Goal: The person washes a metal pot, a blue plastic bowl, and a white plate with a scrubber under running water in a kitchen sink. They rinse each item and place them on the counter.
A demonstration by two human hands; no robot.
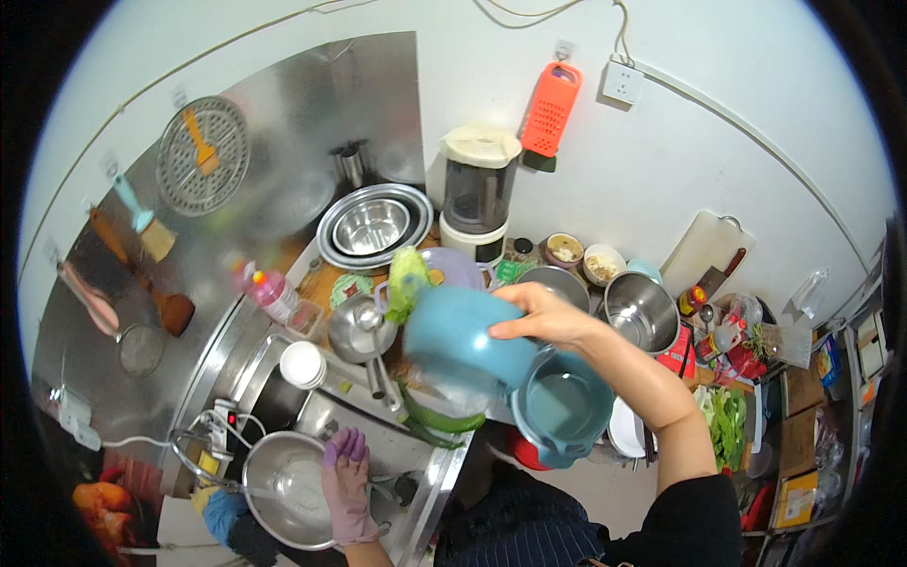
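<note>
My bare right hand (542, 315) grips a blue pot (464, 333) by its rim and holds it tilted over the counter; the pot is blurred. Beneath and beside it, another blue pot (565, 400) with side handles stands at the counter's end. My left hand (348, 482), in a pink glove with purple fingertips, lies at the right rim of a steel basin (287, 489) in the sink; whether it grips the rim is unclear. Water runs from the faucet (234, 487) into the basin. Cucumbers (443, 423) lie on the counter edge, and a lettuce (407, 280) is behind the tilted pot.
Nested steel bowls (372, 227), a soymilk maker or similar appliance (478, 191) and a steel pot (641, 312) stand along the back. A steel ladle (368, 319) rests in a pan (344, 340). White bowls (302, 364) sit by the sink. A cleaver (712, 280) leans at right.
</note>
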